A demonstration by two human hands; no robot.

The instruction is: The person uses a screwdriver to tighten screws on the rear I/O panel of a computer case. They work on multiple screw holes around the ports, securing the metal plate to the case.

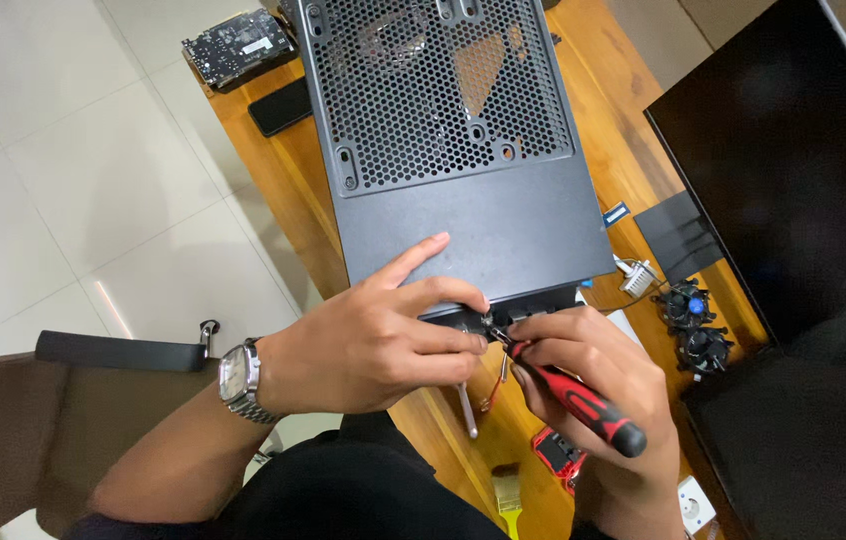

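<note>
A dark grey computer case [483, 215] with a perforated panel lies on a wooden table [288, 175]. My left hand [373, 345], a metal watch on its wrist, grips the case's near edge, index finger stretched along the top. My right hand [593, 375] holds a red and black screwdriver [578, 397], its tip pressed against the same near edge beside my left fingers. What the tip touches is hidden by my fingers.
A graphics card [238, 45] and a black phone [280, 105] lie at the table's far left. Two cooler fans [693, 325] sit right of the case beside a large black monitor [803, 170]. A second screwdriver [468, 408], a brush [508, 492] and a chair armrest [118, 350] are near me.
</note>
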